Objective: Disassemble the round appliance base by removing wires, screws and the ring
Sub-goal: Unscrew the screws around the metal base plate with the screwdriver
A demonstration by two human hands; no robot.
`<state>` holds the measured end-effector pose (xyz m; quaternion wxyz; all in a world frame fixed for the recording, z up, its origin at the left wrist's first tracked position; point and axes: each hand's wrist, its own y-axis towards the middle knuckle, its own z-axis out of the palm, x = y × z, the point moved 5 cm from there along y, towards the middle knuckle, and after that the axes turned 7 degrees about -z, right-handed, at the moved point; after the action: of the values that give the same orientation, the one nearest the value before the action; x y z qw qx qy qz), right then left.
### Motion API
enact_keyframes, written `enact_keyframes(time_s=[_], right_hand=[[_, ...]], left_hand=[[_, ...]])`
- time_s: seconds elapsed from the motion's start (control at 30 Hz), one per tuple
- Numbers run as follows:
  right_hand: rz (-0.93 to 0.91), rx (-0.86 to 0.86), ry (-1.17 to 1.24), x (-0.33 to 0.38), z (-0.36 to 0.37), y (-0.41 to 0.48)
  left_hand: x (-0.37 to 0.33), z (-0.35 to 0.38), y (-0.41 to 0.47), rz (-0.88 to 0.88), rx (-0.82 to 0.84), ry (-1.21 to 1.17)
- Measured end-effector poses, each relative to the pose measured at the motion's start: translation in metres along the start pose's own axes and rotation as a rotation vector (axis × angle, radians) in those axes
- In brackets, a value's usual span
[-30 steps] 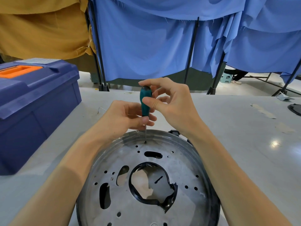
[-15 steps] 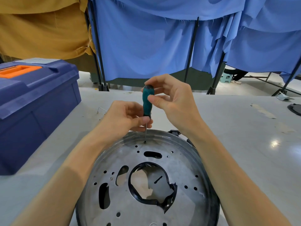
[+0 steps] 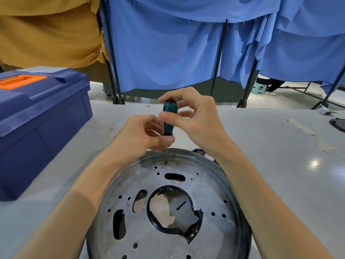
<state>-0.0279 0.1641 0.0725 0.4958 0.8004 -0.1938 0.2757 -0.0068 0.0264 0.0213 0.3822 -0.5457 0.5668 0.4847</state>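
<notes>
Over the far rim of the round appliance base (image 3: 168,217), the right hand (image 3: 196,120) pinches the upright teal screwdriver (image 3: 169,116) by its handle. The left hand (image 3: 141,135) grips its lower end, tip on a screw (image 3: 166,162). A blue toolbox (image 3: 41,116) stands left on the table (image 3: 270,156).

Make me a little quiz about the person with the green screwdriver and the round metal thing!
1. True or false: the right hand pinches the top of the screwdriver handle, and the left hand holds its lower end.
2. What stands left of the round base? A) blue toolbox B) red bucket C) kettle
3. Fill in: the toolbox's lid handle is ____.
Key: 1 true; 2 A; 3 orange.
</notes>
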Motion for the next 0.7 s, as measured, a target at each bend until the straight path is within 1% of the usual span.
enact_keyframes(time_s=[0.07,0.13,0.23,0.33,0.4,0.53,0.63,0.7], right_hand=[[0.000,-0.008,0.007,0.0000,-0.0015,0.0000],[0.018,-0.032,0.055,-0.0008,-0.0041,0.0001],[0.025,-0.036,0.094,-0.0005,-0.0032,-0.0002],[0.003,-0.014,0.033,0.0007,-0.0004,-0.0004],[0.001,-0.018,0.017,0.0001,-0.0016,0.0000],[0.024,-0.046,0.077,-0.0031,-0.0056,0.0007],[0.021,-0.020,0.088,-0.0022,-0.0015,0.0004],[0.004,0.003,0.031,-0.0005,0.0009,-0.0001]], left_hand=[[0.0002,0.0018,-0.0007,-0.018,0.065,-0.018],[0.0014,0.0027,-0.0008,-0.037,0.090,-0.040],[0.0020,0.0020,0.0004,-0.020,0.023,-0.060],[0.0005,0.0012,0.0007,0.002,-0.014,-0.024],[0.0001,0.0007,0.0002,-0.008,0.025,-0.022],[0.0022,0.0014,-0.0009,-0.048,0.097,-0.033],[0.0016,0.0020,-0.0002,-0.013,0.029,-0.022],[0.0008,0.0016,0.0004,0.002,0.004,0.014]])
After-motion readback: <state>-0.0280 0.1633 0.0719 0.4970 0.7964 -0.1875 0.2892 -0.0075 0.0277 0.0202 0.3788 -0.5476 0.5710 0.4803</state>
